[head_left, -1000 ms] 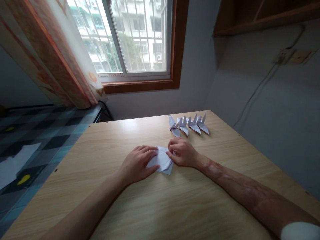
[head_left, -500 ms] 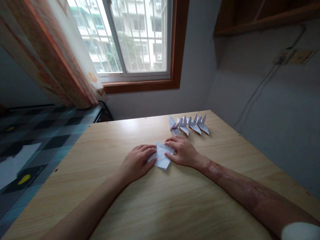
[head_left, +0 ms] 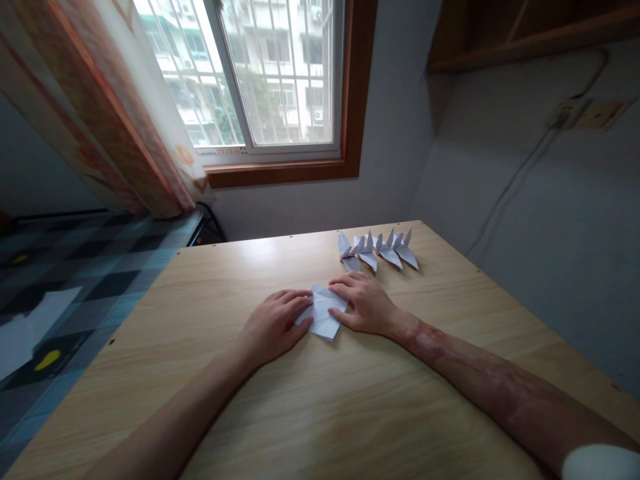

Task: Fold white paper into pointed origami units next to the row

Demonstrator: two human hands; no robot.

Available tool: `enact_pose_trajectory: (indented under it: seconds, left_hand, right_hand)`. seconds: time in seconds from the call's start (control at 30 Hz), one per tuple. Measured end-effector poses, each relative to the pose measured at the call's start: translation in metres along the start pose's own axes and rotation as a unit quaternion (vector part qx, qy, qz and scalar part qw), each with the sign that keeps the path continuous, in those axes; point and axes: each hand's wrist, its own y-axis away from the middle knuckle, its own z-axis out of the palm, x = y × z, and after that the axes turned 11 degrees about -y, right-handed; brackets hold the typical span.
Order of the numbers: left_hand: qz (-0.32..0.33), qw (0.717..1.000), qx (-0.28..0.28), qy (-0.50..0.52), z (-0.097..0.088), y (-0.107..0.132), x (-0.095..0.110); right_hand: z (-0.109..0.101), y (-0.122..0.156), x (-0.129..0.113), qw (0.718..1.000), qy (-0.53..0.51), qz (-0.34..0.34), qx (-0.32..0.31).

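Note:
A folded piece of white paper (head_left: 325, 315) lies on the wooden table (head_left: 320, 407), with crease lines across its face. My left hand (head_left: 278, 325) holds its left side, thumb at the lower edge and fingers on top. From the other side my right hand (head_left: 364, 303) grips the right part, its thumb and fingertips on the paper. Both hands hide the side corners. Just beyond my right hand, several folded paper cranes (head_left: 387, 252) stand in a row.
To the left is a bed with a checked cover (head_left: 125, 260), and white paper sheets (head_left: 37, 330) lie on it. A window (head_left: 285, 80) and a curtain (head_left: 115, 113) are behind the table. On the right wall hang a cable (head_left: 515, 177) and a wooden shelf (head_left: 530, 40).

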Motion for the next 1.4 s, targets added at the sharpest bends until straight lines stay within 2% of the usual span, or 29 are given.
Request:
enact_pose_trajectory:
  seconds: [0.27, 0.47, 0.6, 0.73, 0.93, 1.13, 1.3, 1.4]
  left_hand:
    - [0.002, 1.0, 0.001, -0.012, 0.0, 0.0, 0.0]
    - [-0.002, 1.0, -0.002, -0.018, 0.0, 0.0, 0.0]
    - [-0.001, 1.0, 0.001, -0.022, 0.0, 0.0, -0.001]
    - [-0.002, 0.999, 0.009, -0.036, 0.001, -0.001, 0.0]
    - [0.0, 0.999, 0.003, -0.033, -0.002, -0.002, 0.002]
    - [-0.011, 1.0, 0.014, -0.015, -0.008, -0.003, 0.007]
    - [-0.03, 0.999, -0.01, -0.004, -0.008, -0.002, 0.008]
    - [-0.04, 0.999, -0.013, 0.007, -0.006, 0.0, 0.008]
  right_hand:
    - [-0.001, -0.001, -0.002, 1.0, -0.006, -0.019, 0.011]
    - [0.002, -0.001, 0.002, 0.996, -0.077, 0.027, 0.035]
    - [0.001, 0.0, 0.004, 0.975, -0.204, 0.087, 0.029]
    - [-0.004, 0.002, 0.006, 0.95, -0.294, 0.097, 0.05]
    - [-0.011, 0.005, 0.003, 0.932, -0.354, 0.061, 0.039]
    - [-0.004, 0.005, -0.005, 0.917, -0.391, 0.079, -0.021]
    - [0.003, 0.006, 0.002, 0.949, -0.31, 0.04, 0.036]
    - [0.003, 0.004, 0.004, 0.963, -0.266, 0.03, 0.019]
